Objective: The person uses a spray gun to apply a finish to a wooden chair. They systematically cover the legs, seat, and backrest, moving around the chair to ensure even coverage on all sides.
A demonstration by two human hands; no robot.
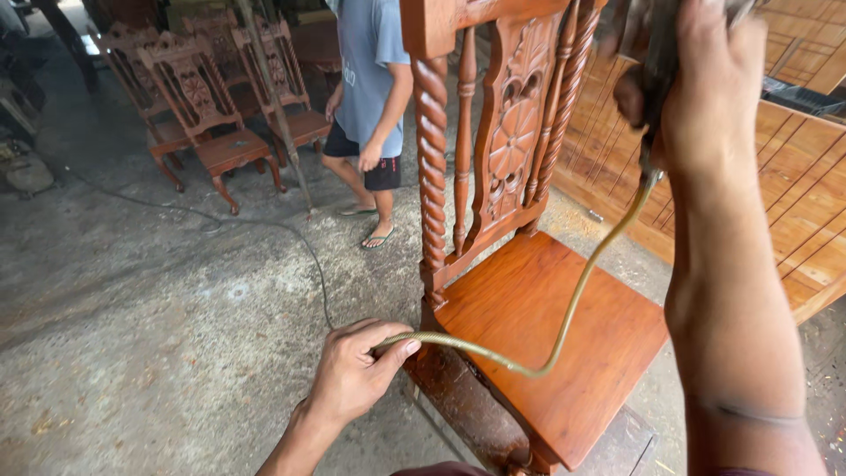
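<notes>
A carved reddish wooden chair [538,308] with twisted spindles and a flower-pattern back stands in front of me. My left hand [352,370] grips a yellowish air hose [573,300] low down beside the seat's near corner. The hose curves across the seat and rises to a tool [656,62] that my right hand [709,79] holds raised at the chair back's right side. The tool is mostly hidden by my hand and blurred.
A person in a blue shirt, dark shorts and sandals [370,97] stands behind the chair. Several similar carved chairs [211,106] stand at the back left. Slatted wooden panels [802,194] lie at the right. A dark cable [308,256] runs over the concrete floor.
</notes>
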